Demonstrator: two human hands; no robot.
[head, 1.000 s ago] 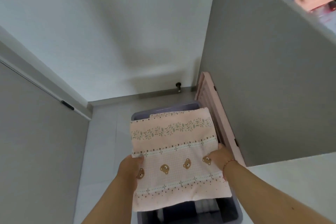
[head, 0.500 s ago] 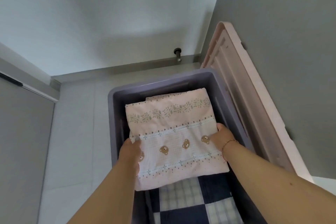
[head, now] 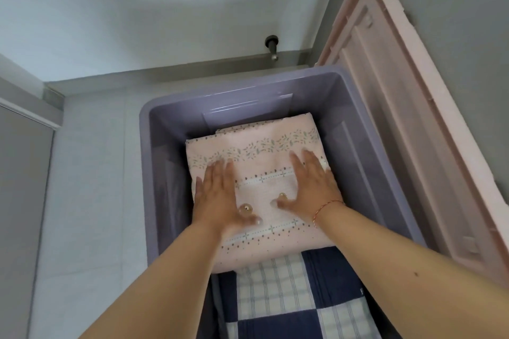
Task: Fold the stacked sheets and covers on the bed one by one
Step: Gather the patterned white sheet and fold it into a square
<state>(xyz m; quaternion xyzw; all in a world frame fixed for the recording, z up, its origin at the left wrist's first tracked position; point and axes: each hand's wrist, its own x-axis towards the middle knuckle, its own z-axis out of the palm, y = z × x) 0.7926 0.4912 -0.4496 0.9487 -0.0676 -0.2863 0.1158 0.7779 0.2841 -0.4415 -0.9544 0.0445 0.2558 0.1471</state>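
The purple bin [head: 369,107] is smooth, slightly glossy plastic, its pink lid [head: 407,107] matt ribbed plastic, the folded pink sheet [head: 264,179] soft printed matt cloth, the blue checked cover [head: 289,300] woven cloth, the doorstop [head: 272,45] dark with a metal tip, and the wall matt painted

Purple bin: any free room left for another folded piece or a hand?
Free: strip between pink folded sheet and purple bin far wall; narrow gaps along both side walls. Crowded: near end, where the sheet overlaps the blue checked cover.
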